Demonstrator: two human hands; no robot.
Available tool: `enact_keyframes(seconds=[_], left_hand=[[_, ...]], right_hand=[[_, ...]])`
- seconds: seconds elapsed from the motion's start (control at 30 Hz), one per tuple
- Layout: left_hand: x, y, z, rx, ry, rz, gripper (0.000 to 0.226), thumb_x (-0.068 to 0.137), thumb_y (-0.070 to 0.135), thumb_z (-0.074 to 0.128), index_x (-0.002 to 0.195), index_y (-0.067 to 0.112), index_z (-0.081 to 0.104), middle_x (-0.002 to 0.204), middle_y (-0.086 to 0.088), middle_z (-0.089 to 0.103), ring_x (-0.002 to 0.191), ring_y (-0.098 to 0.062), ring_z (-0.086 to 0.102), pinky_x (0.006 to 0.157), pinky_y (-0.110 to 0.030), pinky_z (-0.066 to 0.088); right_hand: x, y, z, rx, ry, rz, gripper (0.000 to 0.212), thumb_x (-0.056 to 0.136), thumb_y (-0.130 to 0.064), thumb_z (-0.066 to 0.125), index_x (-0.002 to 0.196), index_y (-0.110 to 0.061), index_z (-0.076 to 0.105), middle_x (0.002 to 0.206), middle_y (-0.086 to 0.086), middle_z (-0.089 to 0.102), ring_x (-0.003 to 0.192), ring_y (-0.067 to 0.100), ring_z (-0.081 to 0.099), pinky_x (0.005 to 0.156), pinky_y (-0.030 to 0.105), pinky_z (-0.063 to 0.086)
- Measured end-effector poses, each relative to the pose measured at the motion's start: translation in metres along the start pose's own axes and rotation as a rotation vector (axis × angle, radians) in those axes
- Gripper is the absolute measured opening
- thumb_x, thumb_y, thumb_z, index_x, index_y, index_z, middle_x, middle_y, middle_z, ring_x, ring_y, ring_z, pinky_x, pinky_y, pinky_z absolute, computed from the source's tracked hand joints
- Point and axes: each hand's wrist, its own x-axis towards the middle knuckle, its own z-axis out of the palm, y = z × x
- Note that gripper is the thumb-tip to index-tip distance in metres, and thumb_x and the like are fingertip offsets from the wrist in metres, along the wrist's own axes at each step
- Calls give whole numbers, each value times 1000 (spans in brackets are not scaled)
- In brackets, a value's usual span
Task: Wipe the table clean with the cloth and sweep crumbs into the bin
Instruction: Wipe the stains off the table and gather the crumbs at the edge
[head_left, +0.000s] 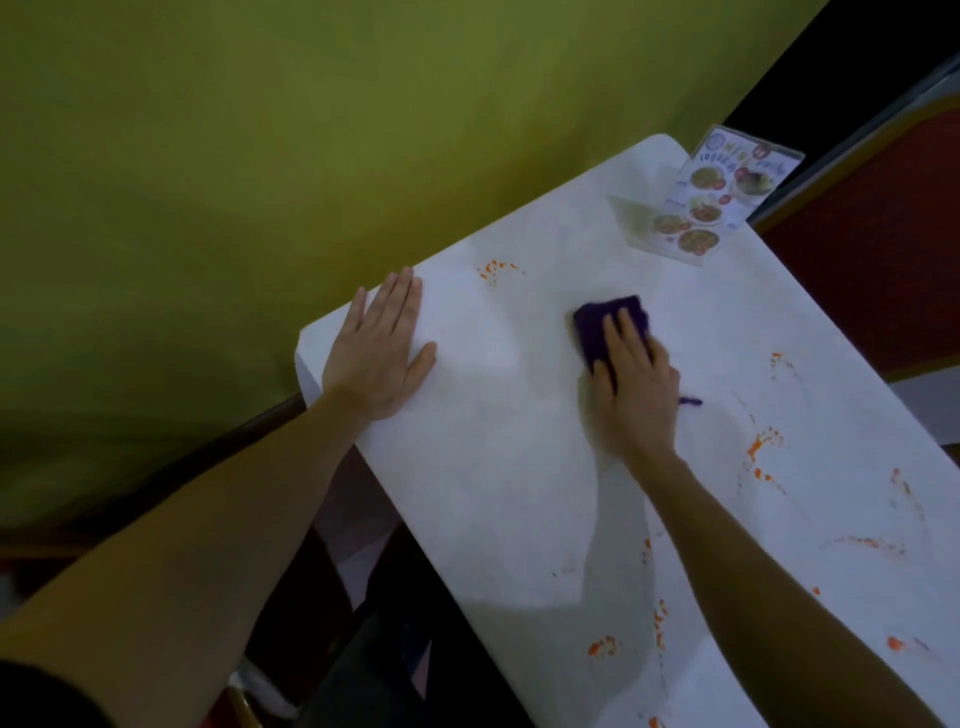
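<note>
A white-covered table (493, 467) runs diagonally through the view. A dark purple cloth (597, 322) lies bunched on it near the middle, and my right hand (636, 384) presses down on the cloth with the fingers over it. My left hand (379, 348) rests flat, fingers apart, on the table's left corner and holds nothing. Orange crumbs and smears dot the surface: a patch (496, 270) between my hands at the far edge, another (763, 447) right of my right wrist, and more (605, 647) near the front. No bin is in view.
A clear stand with a picture menu card (701, 208) stands at the table's far corner. A yellow-green wall (260, 156) runs along the left edge. A red chair back (872, 260) is at the right, and dark furniture (374, 597) sits below the table's near-left edge.
</note>
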Motion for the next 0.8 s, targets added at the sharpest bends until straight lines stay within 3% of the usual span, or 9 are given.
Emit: enact_keyframes(seconds=[0.13, 0.23, 0.37, 0.5, 0.67, 0.8], left_hand=[[-1, 0, 1, 14, 5, -6, 75, 98, 50, 19, 158, 5, 11, 166, -11, 10, 153, -25, 11, 124, -47, 9], [-1, -1, 1, 29, 6, -9, 75, 98, 51, 18, 158, 6, 10, 166, -11, 9, 154, -26, 9, 124, -48, 7], [0, -1, 1, 37, -14, -6, 76, 98, 53, 16, 158, 7, 8, 166, -11, 6, 154, -28, 6, 124, -48, 5], [0, -1, 1, 53, -19, -6, 75, 99, 53, 13, 158, 7, 7, 167, -11, 6, 154, -28, 6, 124, -49, 6], [0, -1, -1, 53, -4, -4, 75, 99, 51, 14, 158, 5, 10, 166, -12, 9, 153, -28, 10, 124, -49, 9], [-2, -2, 2, 39, 13, 2, 74, 99, 50, 18, 157, 5, 12, 166, -13, 12, 153, -29, 13, 124, -50, 11]], right_hand=[[79, -29, 4, -7, -30, 122, 55, 100, -31, 37, 153, -23, 27, 161, -1, 22, 143, 34, 24, 111, 48, 24], [108, -78, 15, 9, -69, 42, 56, 100, -33, 37, 154, -27, 24, 162, -6, 18, 144, 31, 20, 111, 46, 23], [70, -112, 28, -34, -107, -248, 54, 99, -34, 37, 152, -26, 30, 160, -5, 26, 142, 30, 28, 105, 44, 31], [7, -74, 23, 3, -115, -343, 51, 100, -37, 33, 150, -26, 36, 156, -4, 34, 142, 29, 31, 106, 44, 33], [19, -16, 5, -32, -46, -165, 51, 98, -36, 40, 148, -25, 41, 156, 0, 35, 137, 33, 36, 103, 48, 36], [77, -44, 7, 21, -27, 92, 52, 100, -31, 39, 152, -28, 30, 161, -4, 23, 144, 33, 22, 112, 50, 24]])
